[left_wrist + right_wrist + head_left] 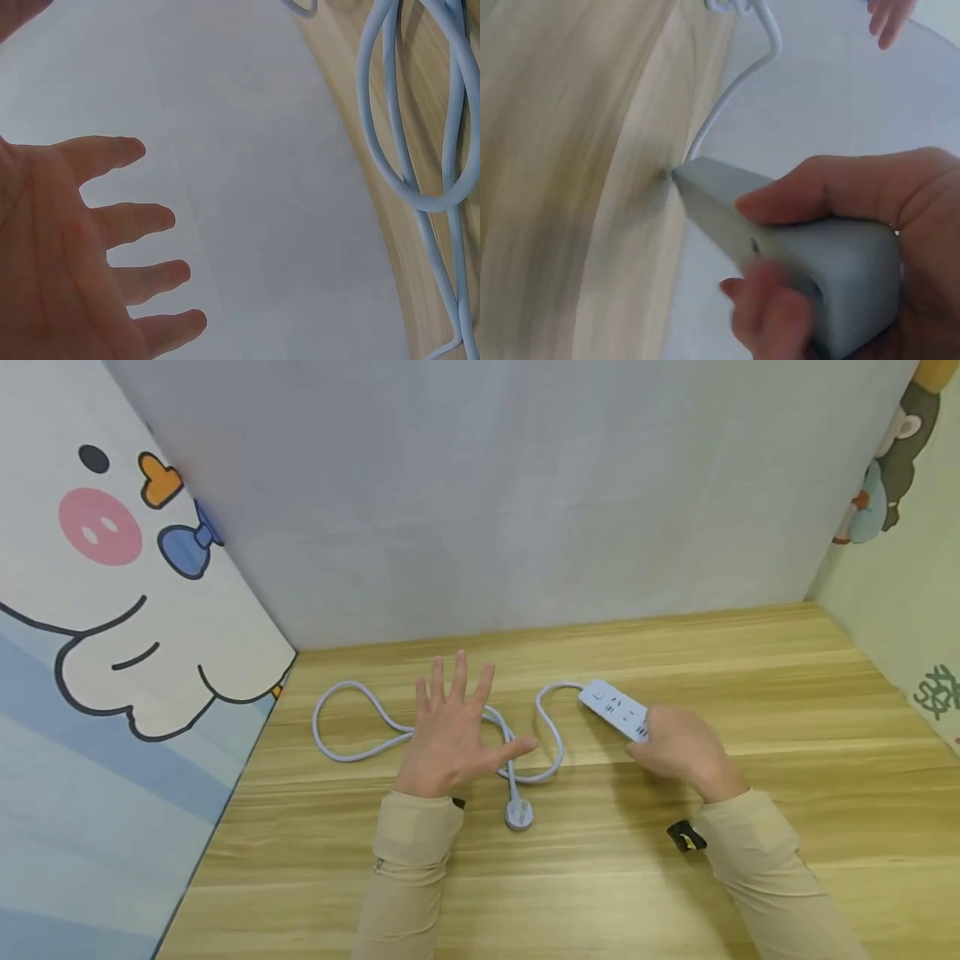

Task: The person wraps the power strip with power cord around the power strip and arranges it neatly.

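Observation:
My right hand (681,747) grips one end of a white power strip (617,708), its sockets facing up in the head view. In the right wrist view the thumb lies along the power strip (795,247) and the fingers curl under it. Its white cord (551,727) leaves the far end and winds leftward over the table. My left hand (450,735) is spread flat above the cord, palm down and fingers apart, holding nothing. The plug (518,814) lies on the table just right of the left wrist. Cord loops (435,201) show beside the left palm.
The wooden table (570,885) meets a pale cloth backdrop (525,510) along its far edge. A cartoon-printed panel (135,635) stands at the left, and a light green one (900,610) at the right. A small black strap end (686,836) hangs at the right wrist.

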A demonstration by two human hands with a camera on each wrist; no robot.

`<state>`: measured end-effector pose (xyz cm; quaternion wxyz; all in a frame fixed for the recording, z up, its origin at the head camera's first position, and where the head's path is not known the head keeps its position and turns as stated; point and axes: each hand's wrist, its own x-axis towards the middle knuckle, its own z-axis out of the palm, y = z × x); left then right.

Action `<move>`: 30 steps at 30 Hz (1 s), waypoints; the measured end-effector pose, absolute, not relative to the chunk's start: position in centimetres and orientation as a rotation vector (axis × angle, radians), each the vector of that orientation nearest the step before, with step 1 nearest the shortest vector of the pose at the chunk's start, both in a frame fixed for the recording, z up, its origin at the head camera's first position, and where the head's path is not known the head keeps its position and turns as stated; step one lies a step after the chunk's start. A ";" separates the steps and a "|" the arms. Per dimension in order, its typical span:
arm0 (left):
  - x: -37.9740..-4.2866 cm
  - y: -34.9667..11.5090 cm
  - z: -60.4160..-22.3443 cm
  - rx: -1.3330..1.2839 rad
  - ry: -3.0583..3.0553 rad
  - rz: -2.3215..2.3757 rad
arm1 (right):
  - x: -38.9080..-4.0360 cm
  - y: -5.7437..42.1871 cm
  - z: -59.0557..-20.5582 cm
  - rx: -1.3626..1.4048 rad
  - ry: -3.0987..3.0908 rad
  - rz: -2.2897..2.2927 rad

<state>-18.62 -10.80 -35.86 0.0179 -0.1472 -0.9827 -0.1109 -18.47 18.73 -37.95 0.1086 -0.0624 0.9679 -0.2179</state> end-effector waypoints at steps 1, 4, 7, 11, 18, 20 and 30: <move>-18.6 -10.8 -35.9 -0.453 -3.054 -0.346 | -18.5 18.9 -37.8 -0.185 2.847 -0.692; -18.6 -10.9 -35.9 -0.437 -3.058 -0.351 | -18.5 19.7 -37.1 -0.165 2.820 -0.919; -18.7 -11.0 -35.9 -0.430 -3.052 -0.385 | -18.4 20.4 -36.0 -0.158 2.751 -1.199; -18.7 -11.0 -36.0 -0.429 -3.044 -0.452 | -18.1 20.6 -34.8 -0.204 2.612 -1.507; -18.7 -11.2 -36.1 -0.427 -3.028 -0.534 | -17.6 21.1 -34.1 -0.311 2.340 -1.963; -18.8 -11.2 -36.2 -0.426 -3.027 -0.548 | -17.5 21.2 -33.9 -0.331 2.249 -2.088; -19.0 -10.8 -36.4 -0.492 -3.027 -0.692 | -17.5 21.6 -33.5 -0.542 1.482 -2.510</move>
